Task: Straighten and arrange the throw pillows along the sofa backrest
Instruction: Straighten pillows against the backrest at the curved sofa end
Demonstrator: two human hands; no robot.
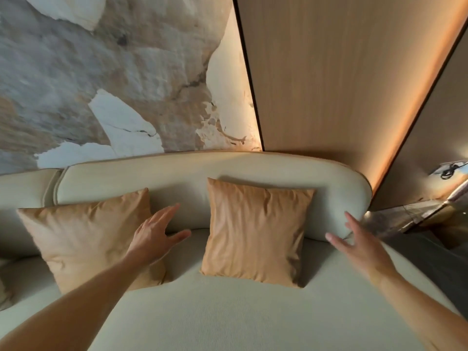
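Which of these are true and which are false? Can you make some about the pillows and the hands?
1. Two orange pillows lean on the sofa backrest: the left pillow and the right pillow. True.
2. The right hand grips the right pillow. False: it is open, beside the pillow, holding nothing.
3. The left hand has straight fingers. True.
4. The pillows are stacked. False: they sit apart, with bare sofa between them.
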